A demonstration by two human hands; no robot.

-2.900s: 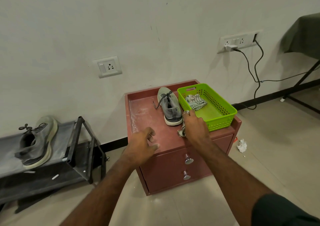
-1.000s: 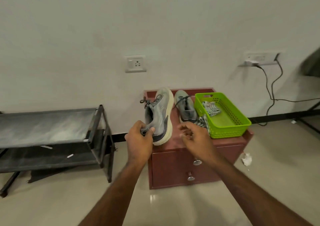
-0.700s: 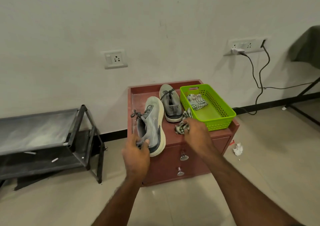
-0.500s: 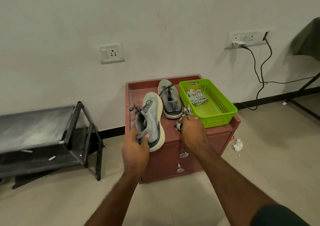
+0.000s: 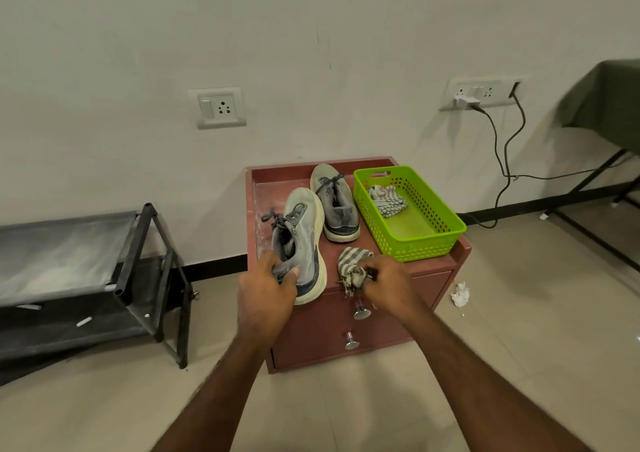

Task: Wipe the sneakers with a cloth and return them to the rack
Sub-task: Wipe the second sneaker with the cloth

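Note:
Two grey sneakers lie on a red-brown cabinet [image 5: 450,264]. The nearer sneaker [image 5: 303,240] lies tilted on its side at the front left, and my left hand [image 5: 268,292] grips its heel. The second sneaker [image 5: 334,202] stands upright behind it, toe toward the wall. My right hand [image 5: 386,280] pinches a striped cloth [image 5: 351,264] at the cabinet's front edge. The black shoe rack [image 5: 86,264] stands to the left with bare shelves.
A green plastic basket [image 5: 429,230] holding another striped cloth [image 5: 386,200] sits on the cabinet's right side. A crumpled white tissue [image 5: 460,294] lies on the floor right of the cabinet. Cables [image 5: 502,160] hang from a wall socket, and a draped table [image 5: 606,101] stands far right.
My left hand carried the second sneaker from the rack and laid it on the cabinet beside the first. My right hand has gathered the striped cloth at the front edge.

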